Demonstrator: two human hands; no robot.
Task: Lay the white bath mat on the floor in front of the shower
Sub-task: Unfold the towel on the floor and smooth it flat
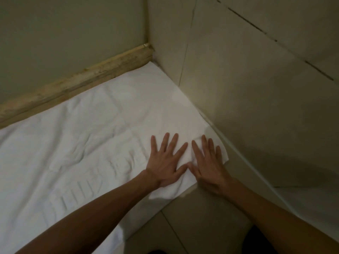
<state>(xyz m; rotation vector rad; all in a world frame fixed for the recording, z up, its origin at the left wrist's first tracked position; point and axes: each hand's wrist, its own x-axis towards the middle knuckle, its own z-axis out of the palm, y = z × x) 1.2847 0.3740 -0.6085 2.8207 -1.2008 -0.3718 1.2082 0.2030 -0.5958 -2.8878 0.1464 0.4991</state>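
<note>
Left hand (166, 162), right hand (209, 166) on mat (82, 132)

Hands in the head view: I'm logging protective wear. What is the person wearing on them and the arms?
Nothing visible. The left hand and right hand are ungloved, with no ring, watch or bracelet showing, and no sleeve reaches into the picture. Dim light could hide fine details.

- Your feed is dim with a greenish cast; the white bath mat (82, 134) is the brightest patch.
- Soft shadow on the wall (275, 158), lower right.
- Wide-angle lens bends the edges; detail is soft.
</note>
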